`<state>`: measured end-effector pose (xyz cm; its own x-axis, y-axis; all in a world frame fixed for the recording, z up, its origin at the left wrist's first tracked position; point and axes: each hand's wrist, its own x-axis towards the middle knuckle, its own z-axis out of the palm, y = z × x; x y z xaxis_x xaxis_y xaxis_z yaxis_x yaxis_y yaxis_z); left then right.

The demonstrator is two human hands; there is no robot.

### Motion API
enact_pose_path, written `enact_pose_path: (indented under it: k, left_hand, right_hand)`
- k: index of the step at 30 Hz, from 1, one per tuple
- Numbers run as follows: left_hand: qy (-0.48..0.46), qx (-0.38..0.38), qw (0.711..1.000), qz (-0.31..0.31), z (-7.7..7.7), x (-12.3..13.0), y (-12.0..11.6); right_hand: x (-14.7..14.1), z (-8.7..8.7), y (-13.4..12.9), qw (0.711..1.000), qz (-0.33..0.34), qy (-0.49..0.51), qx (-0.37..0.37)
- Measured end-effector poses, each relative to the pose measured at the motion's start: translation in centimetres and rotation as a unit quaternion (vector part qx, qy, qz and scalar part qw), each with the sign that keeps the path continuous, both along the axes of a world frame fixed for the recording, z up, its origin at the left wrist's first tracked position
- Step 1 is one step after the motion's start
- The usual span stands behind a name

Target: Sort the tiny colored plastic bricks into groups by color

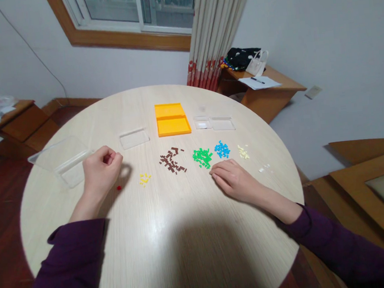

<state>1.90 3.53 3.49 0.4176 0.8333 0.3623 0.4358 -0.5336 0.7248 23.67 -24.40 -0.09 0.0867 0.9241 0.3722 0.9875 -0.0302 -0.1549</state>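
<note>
My left hand (102, 168) hovers over the left part of the table, thumb and fingers pinched; whatever they hold is too small to make out. Below it lies a small red piece (119, 187). My right hand (232, 178) rests on the table with its fingers drawn together at the near edge of a pile of small green pieces (203, 158); its fingertips hide what is in them. Around these lie brown pieces (172, 161), blue pieces (222, 149), a few yellow pieces (144, 179), pale yellow pieces (243, 151) and tiny white pieces (265, 168).
An open orange case (173, 126) stands at the back of the round table (138, 258). Clear plastic boxes (134, 138) flank it, one open (223, 123) on its right. A larger clear open box (72, 167) sits behind my left hand. A side desk (284, 80) holds bags and paper.
</note>
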Motion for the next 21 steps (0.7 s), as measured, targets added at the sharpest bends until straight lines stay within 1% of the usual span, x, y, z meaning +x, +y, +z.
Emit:
enact_pose_path:
  k: [3,6,11,13,16,19,21]
  left_hand:
    - [-0.001,0.005,1.0,-0.004,0.0,0.0,0.0]
    - [-0.001,-0.005,1.0,0.0,0.2,0.0,-0.1]
    - [0.005,-0.008,1.0,0.008,0.3,0.1,-0.1]
    - [0.007,-0.003,1.0,0.006,0.2,0.1,0.0]
    - [0.008,-0.002,1.0,0.003,0.0,0.0,0.1]
    - [0.01,-0.009,1.0,0.007,0.2,0.0,-0.1]
    - [0.011,-0.011,1.0,0.009,0.5,0.0,-0.2]
  right_hand:
    - [0.2,-0.6,1.0,1.0,-0.004,0.0,0.006]
    - [0.5,-0.7,1.9,1.0,-0.006,-0.007,0.021]
    - [-0.3,-0.4,1.1,0.999,0.012,0.009,0.032]
    - [-0.8,-0.5,0.8,0.999,0.021,0.02,0.021]
    - [-1.2,-0.9,1.2,0.999,0.026,0.023,0.018]
    - [-0.9,-1.0,1.9,0.999,0.027,0.013,0.034]
    - [-0.2,-0.8,1.8,0.999,0.017,0.01,0.045]
